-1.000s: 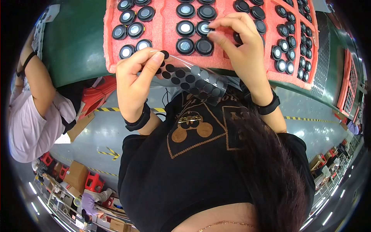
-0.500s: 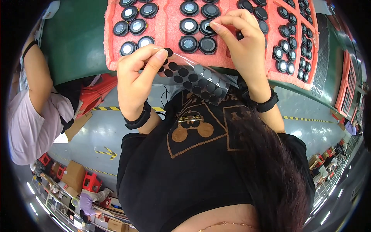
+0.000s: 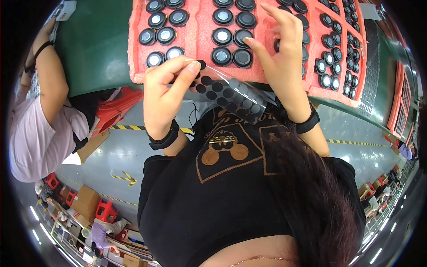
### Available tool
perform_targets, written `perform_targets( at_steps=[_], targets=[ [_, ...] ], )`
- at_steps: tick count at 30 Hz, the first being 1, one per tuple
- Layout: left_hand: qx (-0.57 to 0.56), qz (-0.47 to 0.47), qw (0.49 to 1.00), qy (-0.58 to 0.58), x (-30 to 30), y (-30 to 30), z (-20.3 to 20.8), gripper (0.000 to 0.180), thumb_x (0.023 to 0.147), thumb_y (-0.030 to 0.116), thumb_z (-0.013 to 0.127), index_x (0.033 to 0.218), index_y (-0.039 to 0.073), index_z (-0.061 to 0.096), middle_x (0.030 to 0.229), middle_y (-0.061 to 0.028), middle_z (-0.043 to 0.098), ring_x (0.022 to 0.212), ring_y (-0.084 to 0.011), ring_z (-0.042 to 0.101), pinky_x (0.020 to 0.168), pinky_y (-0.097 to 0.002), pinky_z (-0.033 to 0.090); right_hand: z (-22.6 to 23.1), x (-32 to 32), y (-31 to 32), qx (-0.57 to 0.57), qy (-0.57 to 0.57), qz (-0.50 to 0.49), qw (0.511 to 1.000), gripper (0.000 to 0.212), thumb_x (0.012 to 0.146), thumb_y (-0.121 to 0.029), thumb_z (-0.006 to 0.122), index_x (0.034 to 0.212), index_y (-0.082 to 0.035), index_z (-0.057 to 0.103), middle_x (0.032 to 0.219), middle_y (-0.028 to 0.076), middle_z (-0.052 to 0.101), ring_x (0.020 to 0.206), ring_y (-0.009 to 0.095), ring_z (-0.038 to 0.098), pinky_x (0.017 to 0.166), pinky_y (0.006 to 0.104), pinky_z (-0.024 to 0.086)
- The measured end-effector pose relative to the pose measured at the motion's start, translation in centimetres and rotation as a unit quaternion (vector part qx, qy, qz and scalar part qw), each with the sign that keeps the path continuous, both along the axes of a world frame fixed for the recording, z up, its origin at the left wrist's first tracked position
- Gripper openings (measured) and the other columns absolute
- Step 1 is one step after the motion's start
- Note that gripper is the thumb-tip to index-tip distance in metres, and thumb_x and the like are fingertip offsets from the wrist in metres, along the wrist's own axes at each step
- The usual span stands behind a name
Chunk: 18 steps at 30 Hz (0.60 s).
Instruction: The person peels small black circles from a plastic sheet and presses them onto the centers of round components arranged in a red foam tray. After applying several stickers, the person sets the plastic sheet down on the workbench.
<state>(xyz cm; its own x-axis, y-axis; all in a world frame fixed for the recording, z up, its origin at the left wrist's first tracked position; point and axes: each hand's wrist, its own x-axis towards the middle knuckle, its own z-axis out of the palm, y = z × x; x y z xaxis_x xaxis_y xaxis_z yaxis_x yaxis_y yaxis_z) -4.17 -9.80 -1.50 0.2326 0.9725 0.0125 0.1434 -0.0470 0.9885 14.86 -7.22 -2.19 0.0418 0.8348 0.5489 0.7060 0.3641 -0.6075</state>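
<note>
My left hand [image 3: 163,91] pinches the corner of a clear sheet of round black stickers [image 3: 229,94], which curls down in front of my chest. A black sticker stands out at the edge by the fingertips. My right hand [image 3: 284,64] is open above the pink foam tray [image 3: 197,31], index finger stretched away from the thumb. Its thumb tip is at the edge of a round black part [image 3: 240,35] with a dark centre. Beside that part, another round part [image 3: 221,36] has a silvery centre. Several more sit in the tray, some partly behind my hands.
The tray lies on a green worktable [image 3: 95,49]. At the left is a co-worker's arm [image 3: 52,73] with a dark wristband. A red foam piece [image 3: 119,107] is below the table edge. Further right is another pink tray [image 3: 399,104].
My right hand's fingers have spread and lifted from the round part, whose centre now looks dark instead of partly silvery. My left hand keeps hold of the sheet. The whole view has shifted slightly.
</note>
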Motion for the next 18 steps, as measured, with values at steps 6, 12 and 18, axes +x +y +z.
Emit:
perform_targets(
  at_steps=[6,12,18],
  targets=[
    [-0.011,0.024,1.000,-0.008,1.4,-0.7,0.2,0.013,0.081,0.006,0.051,0.079,-0.005,0.058,0.057,-0.0024,0.054,0.050,-0.0062,0.049,0.047,-0.0184,0.038,1.7,0.0,-2.0,-0.153,0.111,0.127,0.974,0.022,0.067,-0.001,0.064,0.088,-0.001,0.059,0.082,0.007,0.058,0.079,0.017,0.055,0.071,0.0256,0.043],
    [0.006,0.037,0.999,0.016,2.7,-0.9,0.4,0.014,0.082,0.008,0.051,0.079,-0.005,0.058,0.056,-0.0035,0.054,0.051,-0.0055,0.048,0.047,-0.0184,0.038,2.6,-0.9,-2.7,-0.230,0.188,0.207,0.932,0.013,0.068,0.002,0.062,0.081,0.001,0.060,0.083,0.008,0.060,0.075,0.014,0.057,0.066,0.0223,0.045],
    [0.020,0.058,0.998,0.021,3.2,-1.1,0.4,0.018,0.085,0.009,0.047,0.080,-0.005,0.057,0.058,-0.0040,0.054,0.053,-0.0047,0.047,0.047,-0.0189,0.038,2.2,-0.7,-2.6,-0.191,0.195,0.215,0.938,0.010,0.067,0.002,0.062,0.078,0.001,0.061,0.083,0.008,0.059,0.076,0.014,0.057,0.066,0.0231,0.045]
  ],
)
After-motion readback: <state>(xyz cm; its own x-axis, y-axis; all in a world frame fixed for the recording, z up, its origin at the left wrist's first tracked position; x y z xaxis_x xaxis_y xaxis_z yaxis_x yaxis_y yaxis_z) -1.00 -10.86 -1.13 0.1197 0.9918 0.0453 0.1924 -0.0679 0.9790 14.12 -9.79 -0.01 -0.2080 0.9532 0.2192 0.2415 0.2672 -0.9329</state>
